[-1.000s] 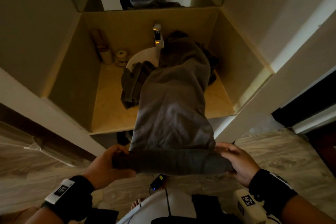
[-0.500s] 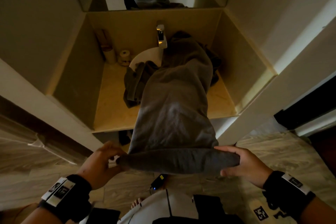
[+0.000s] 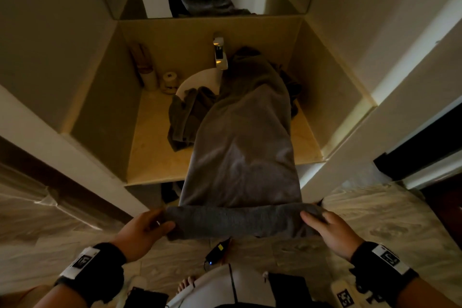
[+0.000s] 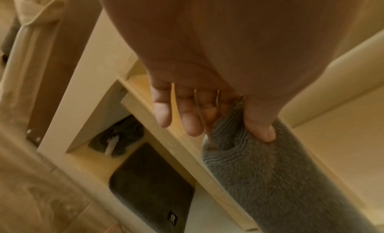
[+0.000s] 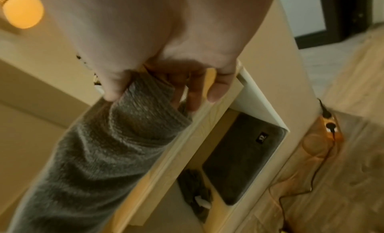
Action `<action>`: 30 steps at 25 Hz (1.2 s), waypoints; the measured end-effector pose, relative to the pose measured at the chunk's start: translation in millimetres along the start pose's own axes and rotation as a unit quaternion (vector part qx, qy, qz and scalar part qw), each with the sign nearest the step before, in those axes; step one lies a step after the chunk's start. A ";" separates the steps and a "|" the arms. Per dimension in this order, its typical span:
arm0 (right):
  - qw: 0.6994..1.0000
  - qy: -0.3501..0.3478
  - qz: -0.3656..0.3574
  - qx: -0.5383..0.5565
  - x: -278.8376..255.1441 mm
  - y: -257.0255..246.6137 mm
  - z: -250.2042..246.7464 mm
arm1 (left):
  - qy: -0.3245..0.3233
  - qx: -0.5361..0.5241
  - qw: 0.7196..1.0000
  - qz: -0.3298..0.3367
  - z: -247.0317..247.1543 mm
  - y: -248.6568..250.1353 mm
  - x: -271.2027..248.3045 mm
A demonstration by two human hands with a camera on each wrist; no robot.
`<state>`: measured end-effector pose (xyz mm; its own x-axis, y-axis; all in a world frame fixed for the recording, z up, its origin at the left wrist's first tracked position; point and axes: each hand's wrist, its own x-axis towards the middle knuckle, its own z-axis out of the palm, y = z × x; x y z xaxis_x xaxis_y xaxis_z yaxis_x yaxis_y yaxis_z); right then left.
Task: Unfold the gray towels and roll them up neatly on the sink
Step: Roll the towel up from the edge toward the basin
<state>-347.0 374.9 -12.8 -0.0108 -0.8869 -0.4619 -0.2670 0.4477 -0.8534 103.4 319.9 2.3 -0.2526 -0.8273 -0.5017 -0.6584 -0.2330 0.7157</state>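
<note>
A long gray towel (image 3: 242,147) stretches from beside the faucet over the beige counter (image 3: 155,157) and off its front edge. Its near end is wound into a short roll (image 3: 237,220) held in the air. My left hand (image 3: 147,230) pinches the roll's left end (image 4: 239,146) between thumb and fingers. My right hand (image 3: 325,227) pinches the right end (image 5: 141,105) the same way. A second, darker gray towel (image 3: 187,112) lies crumpled on the counter and partly over the white basin (image 3: 197,80).
A chrome faucet (image 3: 220,55) stands behind the basin. A paper roll (image 3: 170,82) and bottles (image 3: 143,62) sit at the back left corner. Niche walls close in on both sides. Below the counter a shelf holds a dark mat (image 4: 149,187). A mirror hangs above.
Both hands have turned the rolled end a little further, and the roll has shifted slightly right and nearer to me. The rest of the towel stays draped on the counter.
</note>
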 end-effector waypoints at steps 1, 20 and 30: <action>0.998 0.021 0.023 0.046 1.9 0.0 4.7 | 0.004 -0.028 1.000 -0.008 1.8 -1.2 1.2; 0.976 0.133 -0.013 0.169 21.5 -8.6 21.1 | 0.036 -0.098 0.995 -0.001 13.9 28.2 13.4; 0.963 -0.053 -0.124 -0.231 4.4 -21.9 -14.0 | 0.014 0.175 0.984 0.043 2.9 20.5 4.9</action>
<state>-354.7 359.6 7.2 0.2003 -0.9327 -0.3001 -0.6499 0.1027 -0.7530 86.6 312.5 13.2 -0.3012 -0.8511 -0.4299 -0.8406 0.0242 0.5411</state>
